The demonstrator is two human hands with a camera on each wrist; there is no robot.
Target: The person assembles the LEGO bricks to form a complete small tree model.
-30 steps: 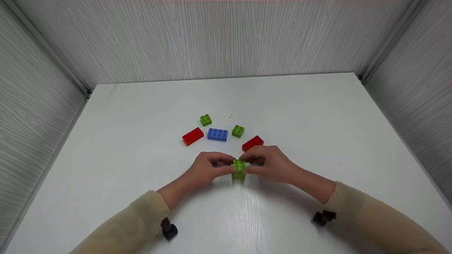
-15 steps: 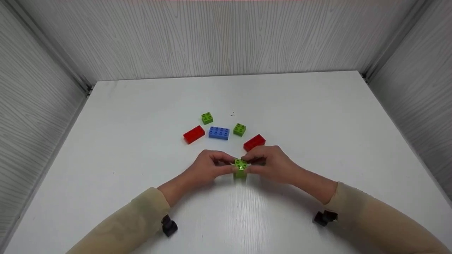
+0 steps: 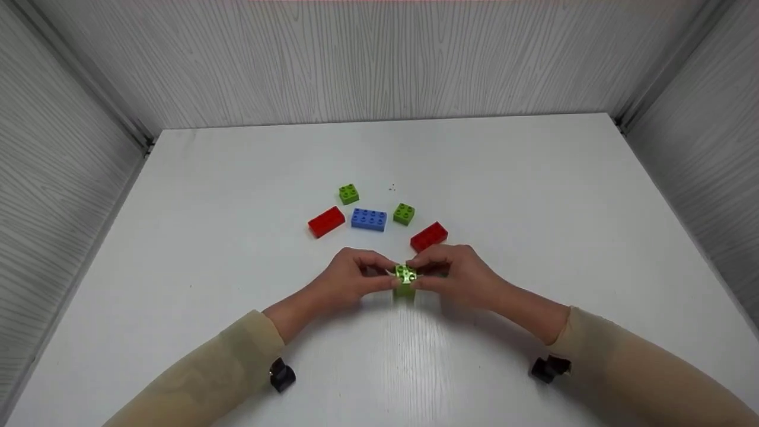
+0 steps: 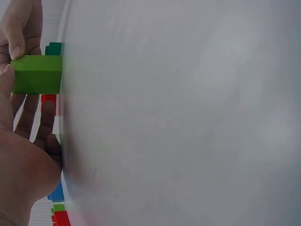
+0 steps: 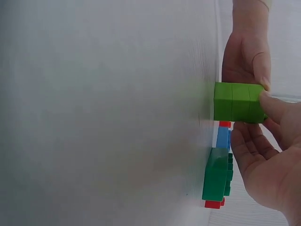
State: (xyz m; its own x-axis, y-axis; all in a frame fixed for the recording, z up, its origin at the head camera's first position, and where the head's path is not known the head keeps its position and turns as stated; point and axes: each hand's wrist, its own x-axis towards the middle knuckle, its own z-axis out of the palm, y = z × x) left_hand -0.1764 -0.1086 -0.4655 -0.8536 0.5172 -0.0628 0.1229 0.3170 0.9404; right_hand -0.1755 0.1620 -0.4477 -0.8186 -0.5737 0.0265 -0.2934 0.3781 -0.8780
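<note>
A short upright stack of light green toy building bricks (image 3: 405,289) stands on the white table between my two hands. In the right wrist view, seams divide this green stack (image 5: 233,102) into three layers. My left hand (image 3: 353,277) pinches its upper part from the left, thumb on the near side. From the right, my right hand (image 3: 459,277) pinches the same upper part with thumb and fingers. Behind the right hand lies a dark green brick (image 5: 216,176), mostly hidden in the head view. Just beyond that hand is a red brick (image 3: 429,236).
Farther back on the table (image 3: 533,190) lie a blue brick (image 3: 369,219), another red brick (image 3: 326,222) and two small light green bricks, one to the right (image 3: 404,214) and one at the back (image 3: 348,194). Pale wood-grain panels (image 3: 379,65) enclose the back and sides.
Both hands stay at the stack with nearly the same hold. The loose bricks and table edge sit slightly higher in the head view, as the camera has shifted.
</note>
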